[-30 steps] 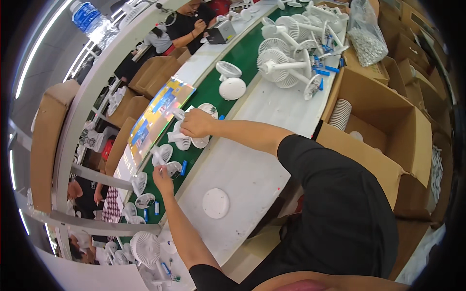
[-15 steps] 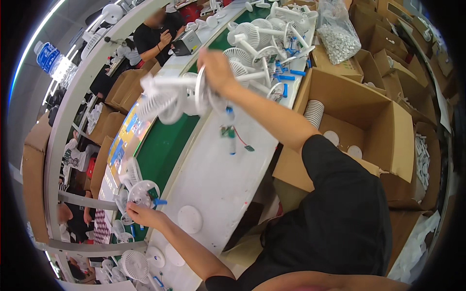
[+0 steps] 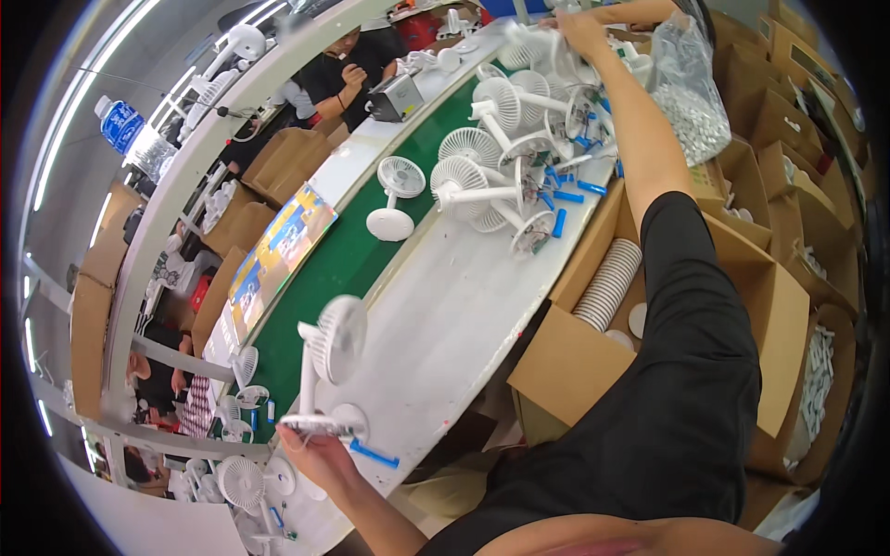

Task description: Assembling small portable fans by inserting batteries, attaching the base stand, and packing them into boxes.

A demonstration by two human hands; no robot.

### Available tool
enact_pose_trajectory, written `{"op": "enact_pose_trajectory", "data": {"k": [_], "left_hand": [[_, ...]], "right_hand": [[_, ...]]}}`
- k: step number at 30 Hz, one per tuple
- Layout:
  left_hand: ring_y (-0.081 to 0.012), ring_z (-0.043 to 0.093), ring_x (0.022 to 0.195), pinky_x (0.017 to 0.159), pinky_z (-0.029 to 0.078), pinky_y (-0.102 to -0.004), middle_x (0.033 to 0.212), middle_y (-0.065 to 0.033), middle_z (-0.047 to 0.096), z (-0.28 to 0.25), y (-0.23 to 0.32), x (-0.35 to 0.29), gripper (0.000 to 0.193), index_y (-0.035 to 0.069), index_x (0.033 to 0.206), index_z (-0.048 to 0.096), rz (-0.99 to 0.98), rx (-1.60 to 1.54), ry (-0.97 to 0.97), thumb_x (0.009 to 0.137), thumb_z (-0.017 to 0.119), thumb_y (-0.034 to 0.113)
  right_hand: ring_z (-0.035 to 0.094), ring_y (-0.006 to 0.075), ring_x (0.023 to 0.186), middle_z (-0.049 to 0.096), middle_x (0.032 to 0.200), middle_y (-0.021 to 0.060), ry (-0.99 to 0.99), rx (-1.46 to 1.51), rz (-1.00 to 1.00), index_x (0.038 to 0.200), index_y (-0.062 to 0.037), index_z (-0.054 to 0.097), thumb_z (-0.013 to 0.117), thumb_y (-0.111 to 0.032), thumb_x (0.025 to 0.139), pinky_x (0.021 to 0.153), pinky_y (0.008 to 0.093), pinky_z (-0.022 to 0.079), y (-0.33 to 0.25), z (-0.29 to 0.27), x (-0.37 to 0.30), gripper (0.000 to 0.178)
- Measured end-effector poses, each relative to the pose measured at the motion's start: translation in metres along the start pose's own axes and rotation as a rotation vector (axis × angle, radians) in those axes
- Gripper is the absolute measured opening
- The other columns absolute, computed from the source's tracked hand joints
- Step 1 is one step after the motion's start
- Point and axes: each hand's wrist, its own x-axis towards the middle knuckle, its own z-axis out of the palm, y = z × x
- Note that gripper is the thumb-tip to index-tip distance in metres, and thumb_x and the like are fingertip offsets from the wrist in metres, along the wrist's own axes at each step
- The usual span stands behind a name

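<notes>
Clenching the round base of a white plastic fan, the left hand keeps its grip at the near end of the white table. The fan is upright, with a blue cylinder hanging beside its base, which partly hides a flat white disc. A long green strip runs along the table, bearing another white fan, set apart from the rest. Farther up, a heap of white fans with blue cylinders crowds the table. The right hand reaches the heap's far end; blur hides whether its grip is grasping anything. Its forearm passes over a clear bag of small white pieces, and the black sleeve blocks part of a flapped brown cardboard box. Leftward, beyond a bright printed sheet, stands a pale metal frame.
</notes>
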Motion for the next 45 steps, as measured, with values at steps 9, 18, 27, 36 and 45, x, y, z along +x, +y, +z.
{"op": "enact_pose_trajectory", "data": {"k": [9, 18, 27, 36, 45], "left_hand": [[-0.0118, 0.054, 0.079, 0.074, 0.046, -0.024, 0.092, -0.0036, 0.055, 0.004, -0.01, -0.015, 0.017, 0.005, 0.1, 0.053, 0.058, 0.152, 0.079, 0.102, 0.047, 0.021], [-0.0125, 0.054, 0.079, 0.073, 0.047, -0.0263, 0.092, -0.0051, 0.056, 0.133, -0.033, 0.018, 0.024, 0.004, 0.103, 0.054, 0.24, 0.099, -0.297, 0.103, 0.046, 0.027], [-0.0224, 0.058, 0.08, 0.073, 0.047, -0.0346, 0.081, -0.0106, 0.061, 0.387, -0.132, 0.033, 0.029, -0.001, 0.087, 0.065, 0.481, 0.141, -0.185, 0.092, 0.059, 0.027], [-0.0362, 0.062, 0.087, 0.077, 0.049, -0.0466, 0.094, -0.0189, 0.066, 0.406, -0.23, -0.011, 0.037, 0.006, 0.098, 0.067, 0.716, 1.003, -0.703, 0.089, 0.058, 0.041], [-0.0302, 0.058, 0.1, 0.089, 0.048, -0.0394, 0.113, -0.0168, 0.064, 0.341, -0.141, -0.047, 0.042, 0.003, 0.115, 0.063, 0.836, 0.984, -1.032, 0.084, 0.066, 0.03]], "right_hand": [[0.062, 0.0273, 0.088, 0.069, 0.1, 0.0094, -0.338, -0.023, 0.121, 0.111, -0.0051, 0.066, 0.051, -0.034, 0.092, 0.078, 0.0319, 0.048, 0.019, -0.005, -0.031, 0.037], [0.052, 0.0108, 0.073, 0.063, 0.095, 0.0017, -0.802, 0.417, 0.275, 0.116, -0.0104, 0.065, 0.061, -0.019, 0.09, 0.067, 0.0252, 0.045, -0.229, -0.182, -0.176, 0.028], [0.057, 0.012, 0.075, 0.062, 0.086, 0.0042, -1.262, 0.76, 0.705, 0.105, -0.0024, 0.065, 0.055, -0.004, 0.089, 0.066, 0.0225, 0.045, -0.286, -0.296, -0.325, 0.018], [0.049, 0.0091, 0.06, 0.057, 0.075, -0.0002, -0.911, 0.418, 0.907, 0.093, -0.0062, 0.064, 0.051, -0.005, 0.088, 0.054, 0.0232, 0.04, -0.192, -0.384, -0.352, 0.014], [0.063, 0.0261, 0.075, 0.069, 0.09, 0.0091, -1.479, -0.21, 0.939, 0.1, -0.0046, 0.067, 0.058, -0.018, 0.081, 0.068, 0.035, 0.053, 0.012, -0.278, -0.51, 0.025]]}}
